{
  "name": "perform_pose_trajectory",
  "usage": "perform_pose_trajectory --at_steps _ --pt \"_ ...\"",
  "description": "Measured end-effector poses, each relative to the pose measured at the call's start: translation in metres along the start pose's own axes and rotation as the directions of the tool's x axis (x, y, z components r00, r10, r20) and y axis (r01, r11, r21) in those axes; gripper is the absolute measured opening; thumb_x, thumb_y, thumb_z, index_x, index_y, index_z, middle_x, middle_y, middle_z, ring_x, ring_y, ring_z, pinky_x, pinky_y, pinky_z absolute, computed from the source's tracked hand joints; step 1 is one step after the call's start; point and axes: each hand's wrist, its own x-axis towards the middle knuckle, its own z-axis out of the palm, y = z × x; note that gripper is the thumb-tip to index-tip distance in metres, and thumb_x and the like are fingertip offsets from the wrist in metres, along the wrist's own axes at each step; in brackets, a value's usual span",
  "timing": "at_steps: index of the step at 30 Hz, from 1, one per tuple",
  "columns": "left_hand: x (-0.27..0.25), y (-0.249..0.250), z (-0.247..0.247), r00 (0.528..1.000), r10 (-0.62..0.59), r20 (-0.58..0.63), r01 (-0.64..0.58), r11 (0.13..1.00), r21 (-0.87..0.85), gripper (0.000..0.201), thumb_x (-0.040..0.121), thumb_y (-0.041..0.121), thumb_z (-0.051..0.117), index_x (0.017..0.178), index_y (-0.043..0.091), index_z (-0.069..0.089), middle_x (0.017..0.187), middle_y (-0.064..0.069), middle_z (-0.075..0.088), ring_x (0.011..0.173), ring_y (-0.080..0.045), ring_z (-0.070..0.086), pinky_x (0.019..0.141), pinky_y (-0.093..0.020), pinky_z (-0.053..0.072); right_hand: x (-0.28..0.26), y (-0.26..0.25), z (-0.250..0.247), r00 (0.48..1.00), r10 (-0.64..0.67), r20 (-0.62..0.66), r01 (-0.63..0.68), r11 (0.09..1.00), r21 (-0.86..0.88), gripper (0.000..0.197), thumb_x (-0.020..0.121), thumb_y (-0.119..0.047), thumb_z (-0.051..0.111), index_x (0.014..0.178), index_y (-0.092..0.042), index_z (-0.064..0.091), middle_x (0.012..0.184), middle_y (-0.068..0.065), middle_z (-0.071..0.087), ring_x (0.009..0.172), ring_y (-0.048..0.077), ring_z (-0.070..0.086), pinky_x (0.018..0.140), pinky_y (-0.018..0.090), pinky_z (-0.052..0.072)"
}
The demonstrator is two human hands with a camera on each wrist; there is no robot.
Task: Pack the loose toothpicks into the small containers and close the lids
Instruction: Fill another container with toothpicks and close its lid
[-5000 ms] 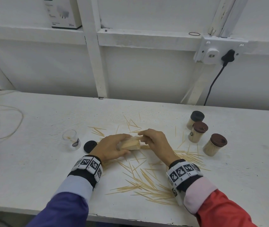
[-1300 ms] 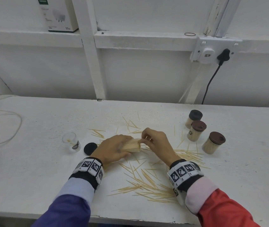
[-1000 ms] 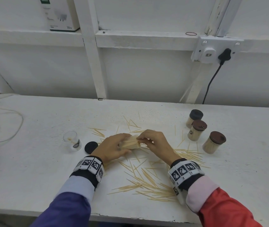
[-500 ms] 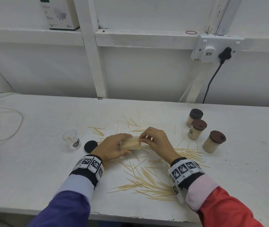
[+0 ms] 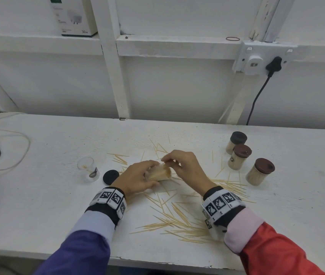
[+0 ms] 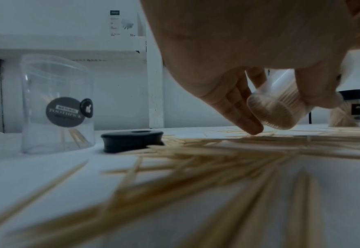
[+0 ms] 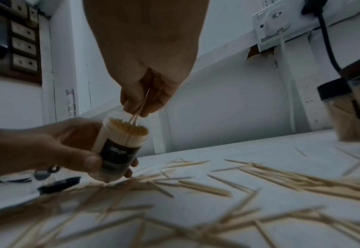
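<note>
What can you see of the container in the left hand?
The container is a small clear plastic cylinder with a dark label, lidless, packed almost full of toothpicks standing on end. The left hand grips it round the body, tilted, mouth toward the right hand, base just above the table. The right hand pinches a toothpick at its mouth.

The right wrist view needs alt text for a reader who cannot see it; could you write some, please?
The right hand pinches a toothpick into an almost full open container that the left hand holds tilted above the white table. Loose toothpicks lie scattered around.
</note>
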Motion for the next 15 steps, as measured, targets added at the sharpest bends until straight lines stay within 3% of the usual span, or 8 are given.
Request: perform_pose_trajectory --at_steps 3,6,7,9,12,15 --pt "-0.001 0.0 -0.001 0.999 -0.027 -0.035 0.026 0.999 -0.041 0.06 0.081 0.041 0.075 0.13 0.023 0.046 0.117 0.006 0.061 0.101 -0.014 0.06 0.086 -0.03 0.051 0.008 -0.01 -0.001 0.999 0.003 -0.033 -0.001 0.998 0.061 0.025 0.091 -0.003 0.058 0.109 -0.013 0.072 0.103 -0.004 0.073 0.096 0.007 0.064 0.084 0.021 0.049" --pt "-0.002 0.003 -0.003 0.993 -0.079 -0.083 0.069 0.99 -0.121 0.063 0.078 0.056 0.071 0.127 0.028 0.042 0.112 0.006 0.063 0.097 -0.01 0.063 0.083 -0.029 0.053 0.009 -0.015 -0.001 0.993 0.066 -0.1 -0.053 0.99 0.134 0.032 0.099 -0.011 0.052 0.129 -0.018 0.06 0.128 -0.007 0.063 0.12 0.004 0.055 0.101 0.024 0.044" --pt "-0.002 0.004 -0.003 0.992 -0.085 -0.099 0.07 0.987 -0.145 0.063 0.076 0.062 0.068 0.124 0.031 0.041 0.11 0.007 0.064 0.096 -0.008 0.064 0.082 -0.031 0.053 0.008 -0.016 -0.001 0.994 0.091 -0.066 -0.082 0.988 0.133 0.036 0.1 -0.018 0.051 0.136 -0.019 0.054 0.137 -0.007 0.056 0.127 0.004 0.049 0.107 0.025 0.04" --pt "-0.004 0.004 -0.003 0.99 -0.076 -0.119 0.053 0.982 -0.18 0.061 0.076 0.067 0.063 0.122 0.035 0.039 0.106 0.01 0.065 0.093 -0.004 0.065 0.082 -0.035 0.055 0.004 -0.018 0.002 0.984 0.127 0.123 -0.138 0.987 0.081 0.051 0.1 -0.033 0.051 0.148 -0.022 0.037 0.153 -0.008 0.038 0.141 0.003 0.03 0.116 0.028 0.028" --pt "-0.006 0.006 -0.004 0.991 -0.071 -0.111 0.046 0.975 -0.216 0.074 0.073 0.075 0.057 0.127 0.028 0.038 0.11 0.005 0.066 0.096 -0.007 0.066 0.083 -0.037 0.056 0.0 -0.021 0.007 0.921 0.1 0.377 -0.101 0.995 -0.017 0.066 0.098 -0.046 0.049 0.154 -0.024 0.022 0.161 -0.011 0.015 0.147 0.001 0.006 0.122 0.032 0.012" --pt "-0.007 0.005 -0.004 0.99 -0.08 -0.114 0.055 0.977 -0.204 0.072 0.076 0.071 0.058 0.129 0.027 0.038 0.113 0.005 0.065 0.095 -0.006 0.065 0.082 -0.037 0.056 0.002 -0.024 -0.005 0.928 0.118 0.354 -0.144 0.988 0.048 0.065 0.097 -0.048 0.049 0.153 -0.034 0.017 0.161 -0.016 0.013 0.147 -0.001 0.007 0.119 0.028 0.013"
